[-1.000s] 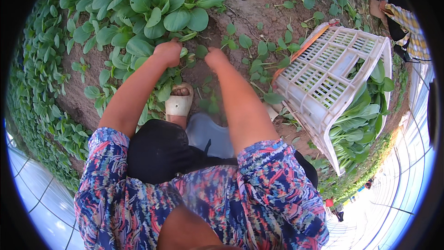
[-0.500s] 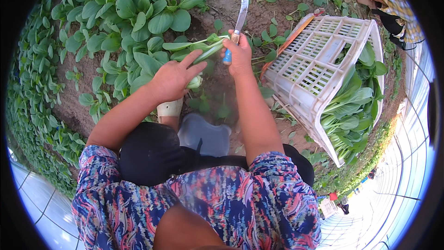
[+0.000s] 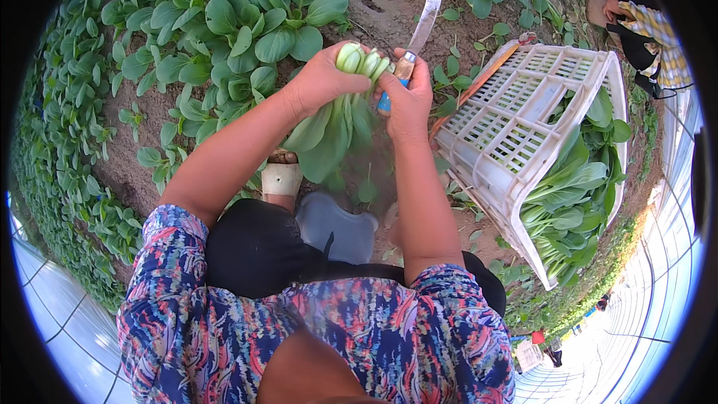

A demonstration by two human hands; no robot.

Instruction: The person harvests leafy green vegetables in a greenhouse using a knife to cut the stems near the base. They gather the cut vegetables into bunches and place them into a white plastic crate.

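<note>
My left hand point(image 3: 327, 84) is closed around a small bunch of bok choy point(image 3: 333, 138). The pale cut stem ends point up past the fingers, and the green leaves hang down below. Beside it, my right hand point(image 3: 409, 105) grips a knife point(image 3: 424, 24) by its wood-and-blue handle. The curved blade points up and away from me. My right thumb and fingers are right at the outer stems of the bunch; whether they also pinch a stem is hard to make out.
A white slatted crate point(image 3: 516, 121) lies tipped to my right, with bok choy point(image 3: 572, 202) in its open side. Growing plants point(image 3: 224, 15) cover the left and far ground. A grey plastic stool point(image 3: 336, 228) is between my legs. Another person's plaid sleeve point(image 3: 658, 34) shows far right.
The bok choy has been turned: its stem ends now point up and its leaves hang down. My left hand has closed around the bunch. The knife stays in my right hand.
</note>
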